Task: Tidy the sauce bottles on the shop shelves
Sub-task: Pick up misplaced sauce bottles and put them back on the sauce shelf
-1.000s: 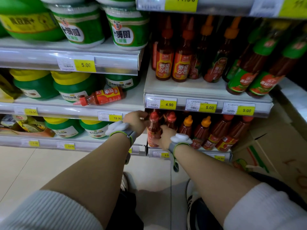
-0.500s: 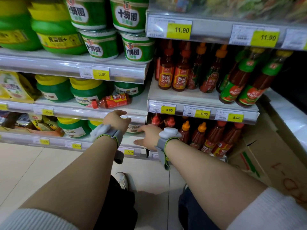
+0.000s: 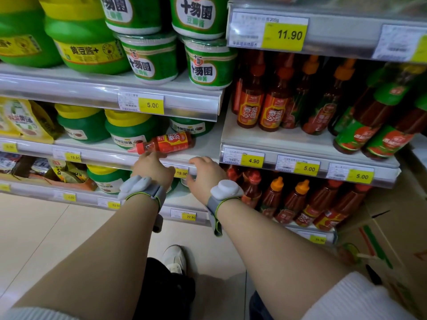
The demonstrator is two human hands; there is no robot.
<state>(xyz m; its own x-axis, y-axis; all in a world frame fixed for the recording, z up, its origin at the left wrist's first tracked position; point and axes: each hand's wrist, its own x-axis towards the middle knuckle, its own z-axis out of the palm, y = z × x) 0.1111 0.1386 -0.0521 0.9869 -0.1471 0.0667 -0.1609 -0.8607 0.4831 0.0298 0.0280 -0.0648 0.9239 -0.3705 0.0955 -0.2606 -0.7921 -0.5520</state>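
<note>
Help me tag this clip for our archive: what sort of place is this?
Most likely a grocery shop aisle: yellow price tags clipped along the shelf edges, rows of identical red sauce bottles, and green tubs stacked for sale.

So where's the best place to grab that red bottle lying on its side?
Around the labelled body of the bottle, coming from the front and above. It lies flat along the shelf edge, nozzle pointing left, so the wide middle faces outward; the left hand is already just below it.
</note>
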